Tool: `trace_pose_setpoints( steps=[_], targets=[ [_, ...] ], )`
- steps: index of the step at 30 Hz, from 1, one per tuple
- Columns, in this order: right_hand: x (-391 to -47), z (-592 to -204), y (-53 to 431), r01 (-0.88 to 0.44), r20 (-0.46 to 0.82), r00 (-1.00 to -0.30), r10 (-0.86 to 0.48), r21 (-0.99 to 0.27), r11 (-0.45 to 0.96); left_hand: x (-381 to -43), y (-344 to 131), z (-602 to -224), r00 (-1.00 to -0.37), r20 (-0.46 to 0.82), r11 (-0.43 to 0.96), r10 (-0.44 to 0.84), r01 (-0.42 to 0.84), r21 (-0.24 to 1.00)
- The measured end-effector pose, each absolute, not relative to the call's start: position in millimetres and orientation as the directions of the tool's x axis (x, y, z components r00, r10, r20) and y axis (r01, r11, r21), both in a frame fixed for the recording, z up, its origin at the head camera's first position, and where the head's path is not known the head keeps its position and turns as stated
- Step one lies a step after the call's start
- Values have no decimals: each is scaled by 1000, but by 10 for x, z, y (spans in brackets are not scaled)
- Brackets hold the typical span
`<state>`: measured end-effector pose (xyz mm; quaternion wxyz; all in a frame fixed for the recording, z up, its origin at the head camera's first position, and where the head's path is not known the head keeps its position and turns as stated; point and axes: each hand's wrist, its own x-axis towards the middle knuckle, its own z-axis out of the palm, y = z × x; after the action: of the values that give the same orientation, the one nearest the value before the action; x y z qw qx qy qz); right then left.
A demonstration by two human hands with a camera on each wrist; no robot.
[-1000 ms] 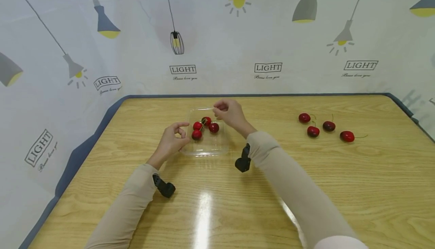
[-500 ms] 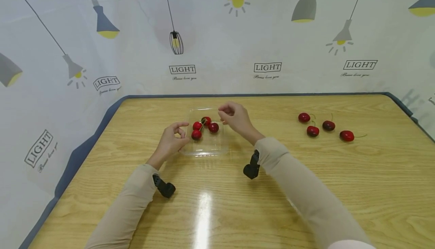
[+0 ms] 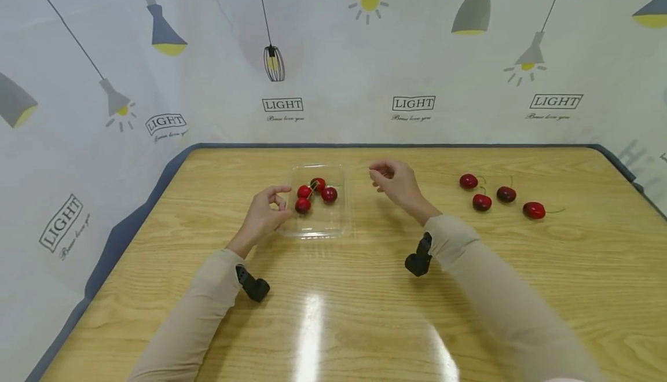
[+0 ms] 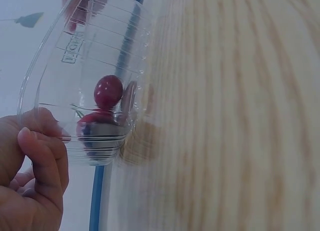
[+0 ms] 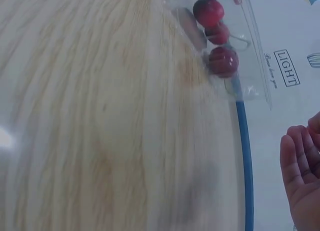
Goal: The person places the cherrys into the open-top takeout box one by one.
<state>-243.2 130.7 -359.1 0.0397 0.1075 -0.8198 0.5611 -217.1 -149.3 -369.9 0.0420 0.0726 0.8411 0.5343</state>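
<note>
Several red cherries (image 3: 329,195) lie inside a clear plastic box (image 3: 318,234) on the wooden table, some with stems. My left hand (image 3: 264,213) pinches the box's left rim between thumb and fingers; the left wrist view shows this hand (image 4: 42,166) at the box wall (image 4: 55,86). To the right of the box, my right hand (image 3: 402,186) is raised over the table with its fingers loosely curled. It appears to hold nothing. In the right wrist view part of this hand (image 5: 302,166) shows at the edge, apart from the box.
On the right side of the table (image 3: 359,312) lie several more cherries with stems, among them a dark one (image 3: 506,194) and one (image 3: 534,210) farthest right. A cloth printed with lamps (image 3: 333,52) hangs behind the table's dark blue edge.
My right hand has left the box's right rim and moved right, toward the loose cherries. My left hand has stayed at the left rim, and the box with its cherries has kept its place.
</note>
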Motion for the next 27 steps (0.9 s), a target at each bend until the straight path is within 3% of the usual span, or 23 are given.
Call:
trace_pose_setpoints(
  steps=[11,27],
  targets=[
    [-2242,-3717,1871,-186,120,-978,-171,-876,445,-2158,-1516,-3707,-987,5,410,163,72,909],
    [-1943,-3579,2648,-155,149,-988,-49,-882,445,-2175,-1497,-3704,-988,1,414,155,66,908]
  ],
)
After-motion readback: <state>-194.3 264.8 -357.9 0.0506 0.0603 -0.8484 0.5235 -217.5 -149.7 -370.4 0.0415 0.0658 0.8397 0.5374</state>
